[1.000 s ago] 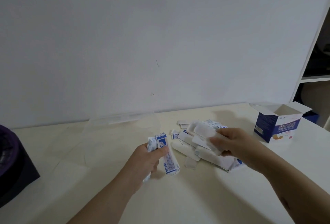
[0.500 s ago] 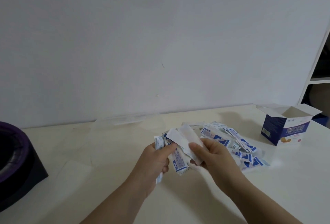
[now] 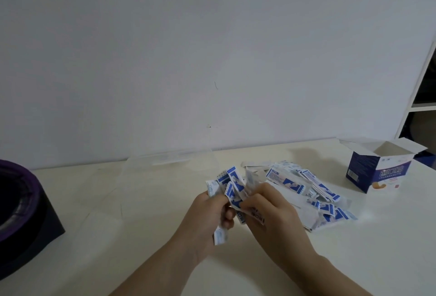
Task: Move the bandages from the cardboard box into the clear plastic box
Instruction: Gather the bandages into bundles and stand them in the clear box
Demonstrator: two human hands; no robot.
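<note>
A bunch of blue-and-white wrapped bandages [image 3: 232,183] is gripped between both my hands above the table. My left hand [image 3: 207,217] closes on the bunch from the left, and my right hand [image 3: 273,213] pinches it from the right. A loose pile of bandages [image 3: 313,192] lies on the table just right of my hands. The open cardboard box [image 3: 379,170], blue and white, stands upright at the far right. The clear plastic box [image 3: 165,170] sits behind and left of my hands, faint against the table.
A dark purple-rimmed round object on a black base [image 3: 21,213] stands at the left edge. A white wall runs along the back of the cream table [image 3: 118,248]. A white shelf unit [image 3: 422,104] stands at the right.
My right hand came from the pile leftward with bandages and joined my left hand. Both hands now hold one bunch together.
</note>
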